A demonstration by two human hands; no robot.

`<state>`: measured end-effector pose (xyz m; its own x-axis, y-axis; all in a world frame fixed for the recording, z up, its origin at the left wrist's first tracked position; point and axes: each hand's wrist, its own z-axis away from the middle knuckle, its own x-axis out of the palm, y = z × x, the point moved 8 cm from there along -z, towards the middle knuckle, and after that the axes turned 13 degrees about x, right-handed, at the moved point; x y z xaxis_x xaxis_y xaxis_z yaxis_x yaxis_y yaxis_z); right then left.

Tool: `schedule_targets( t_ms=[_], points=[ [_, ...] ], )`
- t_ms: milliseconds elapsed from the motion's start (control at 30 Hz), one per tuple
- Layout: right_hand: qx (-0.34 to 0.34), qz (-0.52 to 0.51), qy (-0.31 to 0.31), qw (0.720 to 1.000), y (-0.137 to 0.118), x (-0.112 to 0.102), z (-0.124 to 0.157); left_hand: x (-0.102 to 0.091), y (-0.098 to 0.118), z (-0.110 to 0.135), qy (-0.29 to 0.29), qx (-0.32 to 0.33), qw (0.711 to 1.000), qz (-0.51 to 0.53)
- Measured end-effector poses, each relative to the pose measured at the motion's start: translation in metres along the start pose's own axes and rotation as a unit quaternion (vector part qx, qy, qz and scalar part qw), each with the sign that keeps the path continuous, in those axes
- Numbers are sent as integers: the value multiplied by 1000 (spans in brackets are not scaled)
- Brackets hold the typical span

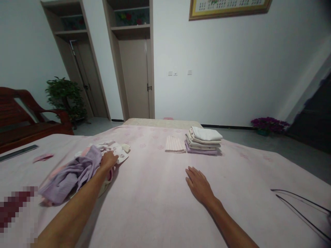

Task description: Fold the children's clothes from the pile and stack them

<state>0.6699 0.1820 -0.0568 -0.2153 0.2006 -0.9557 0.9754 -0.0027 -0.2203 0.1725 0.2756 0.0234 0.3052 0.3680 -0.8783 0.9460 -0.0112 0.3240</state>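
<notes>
A loose heap of clothes lies on the left of the pink sheet, with a crumpled purple garment (71, 175) at its near side and a white patterned garment (121, 151) at its far right. My left hand (109, 160) is on the heap, its fingers curled onto the white garment's edge. Palm down, my right hand (198, 182) is over the sheet with fingers stretched and nothing in them. Beyond it stands a stack of folded clothes (204, 140), white on top and purple at the bottom. A folded striped garment (175, 144) lies against the stack's left side.
The pink floral sheet (155, 206) covers a wide surface. A phone-like dark slab (19, 153) and a small pink cloth (43, 157) lie at left. Thin black cords or straps (300, 197) lie at right. A wooden bench (33, 117) stands beyond the left edge.
</notes>
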Motion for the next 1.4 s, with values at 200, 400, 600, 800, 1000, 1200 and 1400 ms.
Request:
schedule_targets(
  t_ms=[200,400,600,800,1000,1200,1400],
  points=[
    [2,-9,6,1000,2,0,-1,-34,55,0,99,49,992,57],
    [1,-17,12,1000,4,2,-3,-43,205,67,89,278,917,272],
    [-1,-19,16,1000,5,3,-2,-12,291,192,-219,478,767,369],
    [34,-34,-17,999,2,-5,-5,0,217,167,-201,406,860,235],
    [-24,-107,-89,990,-90,-23,-4,-32,103,97,-23,240,963,-118],
    [-26,-54,-153,986,-177,-1,3,-39,29,71,-67,118,978,-161],
    [5,-92,-109,990,-161,-28,-20,-53,-8,56,-75,93,988,-99]
  ],
)
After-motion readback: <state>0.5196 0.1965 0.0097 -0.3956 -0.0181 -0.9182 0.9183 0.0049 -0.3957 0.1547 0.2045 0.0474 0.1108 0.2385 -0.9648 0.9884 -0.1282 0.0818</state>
